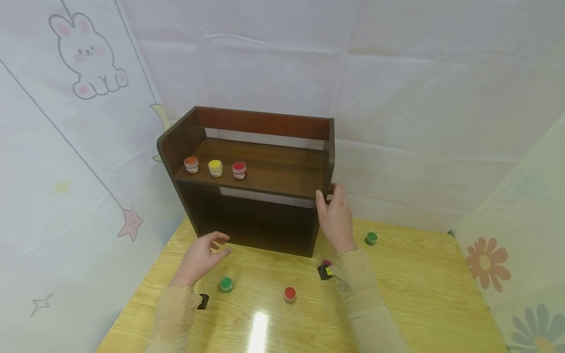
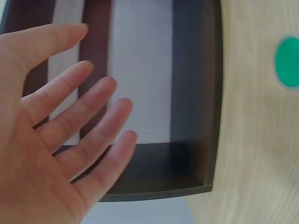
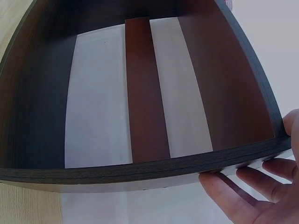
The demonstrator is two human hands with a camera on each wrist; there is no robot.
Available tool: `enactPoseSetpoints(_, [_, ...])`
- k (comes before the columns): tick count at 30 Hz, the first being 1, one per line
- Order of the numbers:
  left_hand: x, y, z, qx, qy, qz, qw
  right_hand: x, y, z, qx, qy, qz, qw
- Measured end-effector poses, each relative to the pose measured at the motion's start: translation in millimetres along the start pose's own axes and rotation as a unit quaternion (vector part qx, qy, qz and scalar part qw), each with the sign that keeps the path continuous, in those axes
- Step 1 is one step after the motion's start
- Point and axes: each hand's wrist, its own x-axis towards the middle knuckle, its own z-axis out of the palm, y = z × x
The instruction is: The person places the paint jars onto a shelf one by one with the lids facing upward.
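Observation:
A dark brown two-tier shelf (image 1: 247, 189) stands on the table. My right hand (image 1: 336, 215) holds its right side panel; in the right wrist view, the fingers (image 3: 229, 198) lie along the panel's outer face and the thumb is at the front edge. My left hand (image 1: 200, 257) hovers before the lower left opening, fingers loosely spread and holding nothing, as the left wrist view also shows. On the upper board, toward the left, sit small jars with an orange lid (image 1: 192, 164), a yellow lid (image 1: 215, 168) and a red lid (image 1: 239, 170).
On the wooden table (image 1: 423, 294) are a green-lidded jar (image 1: 227, 284) near my left wrist, a red-lidded jar (image 1: 289, 294) at the middle, a dark red lid (image 1: 326, 263) partly hidden by the right wrist camera, and another green-lidded jar (image 1: 371, 239). White printed cloth (image 1: 419, 122) hangs behind.

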Motion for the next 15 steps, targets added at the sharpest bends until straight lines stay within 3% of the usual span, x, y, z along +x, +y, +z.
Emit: enactPoseSetpoints(15, [-5.0, -27.4, 20.9, 0.009, -0.090, -0.063, 0.9939, 0.0, 1, -1, 0.002, -0.007, 0.008, 0.9999])
